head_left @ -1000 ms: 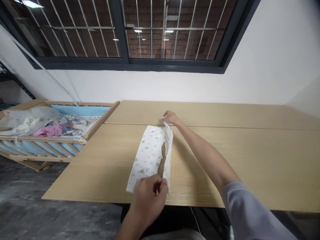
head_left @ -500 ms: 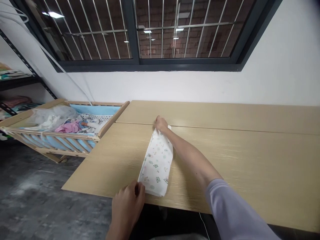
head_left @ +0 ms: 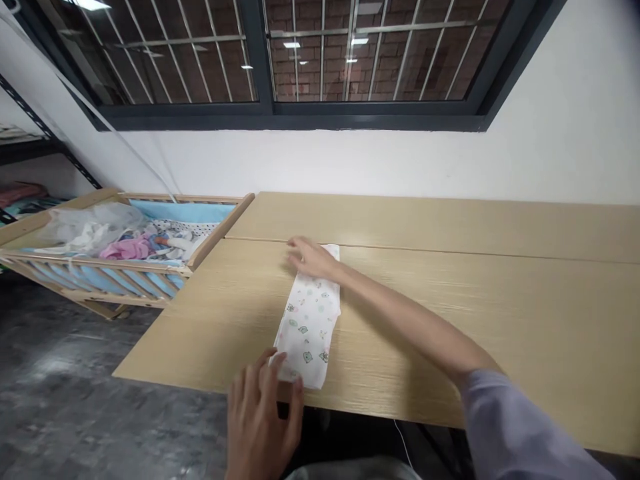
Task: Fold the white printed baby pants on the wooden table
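A folded white cloth (head_left: 307, 323) with a small green and pink print lies lengthwise as a narrow strip on the light wooden table (head_left: 440, 300). My right hand (head_left: 313, 258) rests flat across the cloth's far end, its fingers pointing left and past the fabric. My left hand (head_left: 263, 417) hangs at the table's near edge with its fingers spread, the fingertips at the cloth's near end. Neither hand grips the fabric. A lilac sleeve covers my right arm above the forearm.
To the left of the table stands a wooden crib (head_left: 215, 230) with blue padding, holding clothes and a translucent plastic bag. Dark shelves with folded fabric stand at far left. A thin white cable hangs below the table's near edge.
The cloth went from a loosely folded, gaping shape to a flat, narrow strip. My left hand has let go and opened its fingers. My right hand has slid left over the far end.
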Motion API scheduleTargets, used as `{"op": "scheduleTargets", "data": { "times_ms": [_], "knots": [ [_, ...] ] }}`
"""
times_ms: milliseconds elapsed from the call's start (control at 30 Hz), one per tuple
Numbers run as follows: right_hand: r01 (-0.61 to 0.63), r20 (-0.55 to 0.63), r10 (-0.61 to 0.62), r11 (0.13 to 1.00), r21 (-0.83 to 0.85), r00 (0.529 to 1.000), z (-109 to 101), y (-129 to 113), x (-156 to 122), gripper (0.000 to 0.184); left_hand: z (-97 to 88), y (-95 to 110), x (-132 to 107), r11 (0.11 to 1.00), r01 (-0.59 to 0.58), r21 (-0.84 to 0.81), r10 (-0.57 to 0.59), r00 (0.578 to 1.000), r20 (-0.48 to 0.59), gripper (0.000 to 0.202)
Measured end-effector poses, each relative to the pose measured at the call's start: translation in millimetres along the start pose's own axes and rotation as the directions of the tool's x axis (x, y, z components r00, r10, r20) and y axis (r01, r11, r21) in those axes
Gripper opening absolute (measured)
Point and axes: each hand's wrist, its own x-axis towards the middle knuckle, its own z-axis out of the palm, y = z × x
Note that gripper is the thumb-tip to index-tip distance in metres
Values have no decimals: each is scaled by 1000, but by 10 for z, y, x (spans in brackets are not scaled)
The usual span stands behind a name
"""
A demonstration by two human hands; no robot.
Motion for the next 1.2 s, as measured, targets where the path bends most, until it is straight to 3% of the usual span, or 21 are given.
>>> {"op": "scheduleTargets", "data": {
  "times_ms": [67,167,233,300,367,467,600,700,767,867,933,1000,1067,1133,1200],
  "knots": [
    [207,185,-215,976,62,959,10,-280,-364,54,86,53,-128,991,-128,-40,127,992,-5,41],
    [420,402,-457,889,183,794,117,-579,-905,62,222,103,-315,980,-200,10,199,980,24,49],
    [469,455,-513,857,215,728,219,-620,-1141,63,290,125,-406,977,-210,30,209,978,22,48],
    [477,485,-517,853,214,706,306,-529,-1212,61,327,159,-453,987,-162,-14,162,987,4,46],
    [446,508,-475,875,188,718,348,-326,-1117,61,337,208,-459,992,-79,-103,77,997,-27,44],
    [314,509,-299,948,58,807,306,132,-769,65,340,277,-436,982,-15,-188,2,998,-68,44],
    [132,435,-38,973,-189,899,133,822,-263,72,380,283,-425,988,-53,-142,40,995,-96,40],
    [94,399,20,960,-265,917,40,1164,-47,67,387,255,-430,992,-96,-83,85,989,-122,37],
    [97,393,26,952,-290,919,20,1222,-6,64,349,237,-419,990,-138,-39,134,987,-89,38],
    [105,315,-2,944,-312,949,16,1017,-102,63,235,169,-326,981,-196,-5,196,980,-19,37],
    [161,223,-98,946,-280,970,0,714,-282,59,146,64,-184,973,-226,-47,227,974,13,32],
    [249,167,-217,947,-203,962,-38,340,-557,50,65,-88,9,954,-272,-124,278,960,39,25],
    [343,245,-317,937,-70,916,-89,-26,-901,43,10,-257,205,925,-329,-192,342,939,42,20],
    [442,376,-427,895,49,822,-132,-312,-1274,38,-8,-395,343,889,-390,-239,413,910,50,18],
    [472,402,-441,881,25,802,-149,-485,-1631,40,10,-462,385,853,-439,-282,476,876,74,17]
  ]
}}
